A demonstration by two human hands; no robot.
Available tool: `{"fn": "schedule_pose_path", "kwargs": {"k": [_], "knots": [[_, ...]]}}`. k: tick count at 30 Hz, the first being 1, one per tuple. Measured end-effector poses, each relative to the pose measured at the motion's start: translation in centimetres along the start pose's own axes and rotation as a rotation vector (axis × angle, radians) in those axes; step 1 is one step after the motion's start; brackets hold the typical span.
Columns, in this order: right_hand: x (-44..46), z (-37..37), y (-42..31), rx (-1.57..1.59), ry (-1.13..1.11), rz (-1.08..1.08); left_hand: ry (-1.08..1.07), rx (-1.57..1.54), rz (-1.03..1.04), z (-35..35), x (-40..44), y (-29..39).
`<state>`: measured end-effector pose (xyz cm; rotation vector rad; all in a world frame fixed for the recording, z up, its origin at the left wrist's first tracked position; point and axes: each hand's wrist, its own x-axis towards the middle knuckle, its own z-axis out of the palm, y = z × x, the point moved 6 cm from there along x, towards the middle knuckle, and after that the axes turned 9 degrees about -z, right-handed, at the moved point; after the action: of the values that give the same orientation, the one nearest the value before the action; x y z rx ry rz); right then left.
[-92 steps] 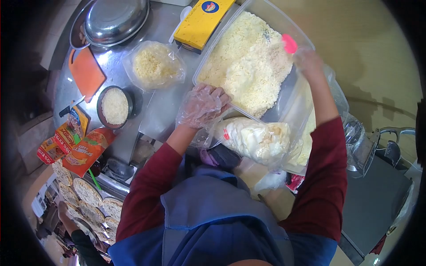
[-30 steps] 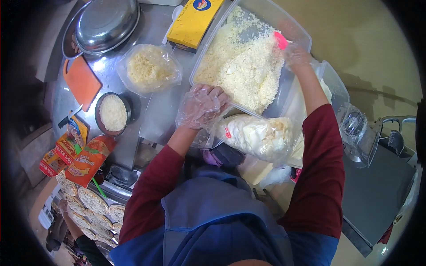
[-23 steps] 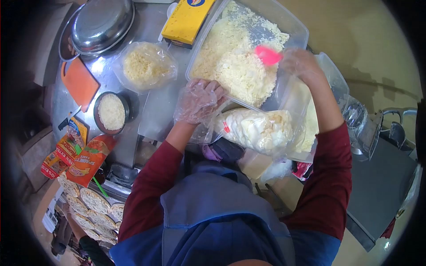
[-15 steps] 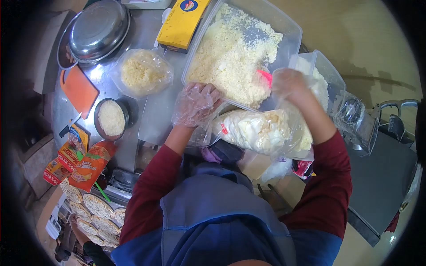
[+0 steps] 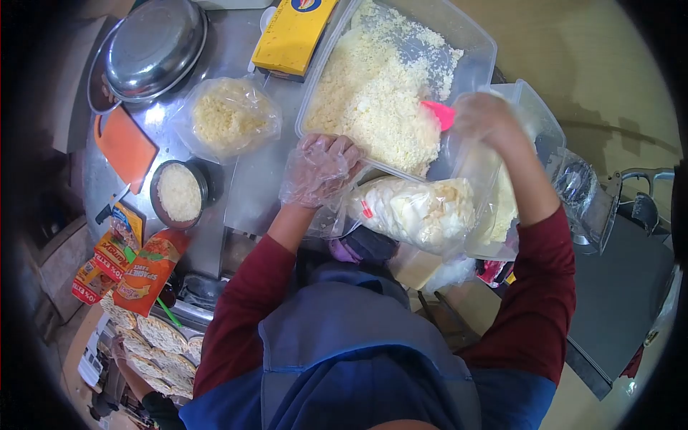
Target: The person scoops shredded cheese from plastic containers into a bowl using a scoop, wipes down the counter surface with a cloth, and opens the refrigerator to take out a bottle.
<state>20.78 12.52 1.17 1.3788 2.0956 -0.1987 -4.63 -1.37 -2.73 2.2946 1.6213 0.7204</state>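
Observation:
My left hand (image 5: 322, 170), in a clear plastic glove, has its fingers curled over the near left corner of a clear plastic tub (image 5: 469, 34). Pale crumbly stuff like grated cheese (image 5: 376, 107) fills much of that tub. My right hand (image 5: 489, 120), blurred by motion, is closed on a pink scraper (image 5: 438, 115) at the tub's right side, above the crumbs. The scraper's grip end is hidden in the fingers. Below, a clear bag of white, creamy-looking stuff (image 5: 416, 211) lies against the tub's near side. A second clear tub (image 5: 548, 132) shows partly behind my right forearm.
Leftward are a bag of grated cheese (image 5: 229, 118), a yellow box (image 5: 294, 36), a steel bowl (image 5: 158, 50), an orange cutting board (image 5: 125, 150), a bowl of white shreds (image 5: 179, 192), a knife (image 5: 111, 206) and a spaghetti sauce pouch (image 5: 152, 269). Another person's arm (image 5: 132, 376) reaches toward flat rounds (image 5: 154, 344).
My right hand has moved slightly right and up with the pink scraper, more of which now shows. My left hand stays on the tub's corner.

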Motion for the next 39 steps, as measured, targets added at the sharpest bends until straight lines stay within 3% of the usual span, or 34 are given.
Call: {"fn": "schedule_pose_path", "kwargs": {"k": [1,3,5,8,10,11,13,14,16,18,21,23,26,27,29,33,35,37,39], "knots": [[-0.7,-0.8,0.8,0.152,0.130,-0.116,-0.012,0.008,0.001,0.1,-0.1,0.1],[2.3,-3.4,3.2,-0.236,0.153,-0.012,-0.010,-0.002,0.007,0.2,-0.1,0.0],[6.0,-3.3,4.4,-0.201,0.197,0.097,-0.008,0.000,0.005,0.2,-0.1,-0.1],[9.0,-0.4,0.8,-0.301,0.078,0.041,0.021,-0.013,0.023,-0.3,-0.1,0.0],[5.6,0.8,-2.5,-0.349,0.297,-0.314,-0.021,0.050,0.023,-0.6,0.1,0.2],[3.8,0.4,-3.1,-0.351,0.293,-0.320,-0.022,0.048,0.016,-0.2,0.0,0.2],[1.3,-2.1,-3.0,0.562,0.219,-0.277,-0.002,-0.003,0.010,0.4,-0.3,-0.1],[1.7,-4.1,-3.2,0.560,0.218,-0.283,-0.001,-0.001,0.005,0.4,-0.4,-0.1],[3.7,-7.7,-2.8,0.115,0.209,-0.165,-0.019,-0.008,0.001,0.6,-0.4,-0.2],[8.2,-5.6,-2.0,-0.069,0.487,-0.182,-0.018,-0.004,0.004,0.5,-0.4,-0.1],[12.6,-3.0,-4.9,0.048,0.485,-0.176,-0.017,-0.011,0.004,0.7,-0.4,-0.3],[10.9,-3.2,-7.4,0.145,0.706,-0.354,-0.021,-0.031,0.001,0.8,-0.7,-0.2],[5.1,-2.7,-9.0,0.100,0.545,-0.521,-0.014,-0.006,0.003,0.8,-0.5,-0.2],[3.6,-4.4,-8.8,0.092,0.548,-0.523,-0.003,-0.008,0.009,0.8,-0.5,-0.3],[2.2,-6.5,-7.4,0.111,0.263,-0.392,0.002,-0.010,0.009,0.7,-0.6,-0.2],[8.4,-5.9,-0.2,-0.174,0.769,-0.321,-0.004,-0.029,0.009,0.8,-0.5,-0.3],[10.9,-6.5,-2.5,-0.041,0.453,-0.036,0.004,-0.039,0.015,0.8,-0.5,-0.4],[15.3,-2.4,-5.1,-0.099,0.414,-0.127,0.013,-0.017,0.013,0.5,-0.5,-0.3],[10.4,-2.7,-9.0,0.134,0.502,-0.270,0.006,-0.020,0.011,0.2,-0.4,-0.1]]}}
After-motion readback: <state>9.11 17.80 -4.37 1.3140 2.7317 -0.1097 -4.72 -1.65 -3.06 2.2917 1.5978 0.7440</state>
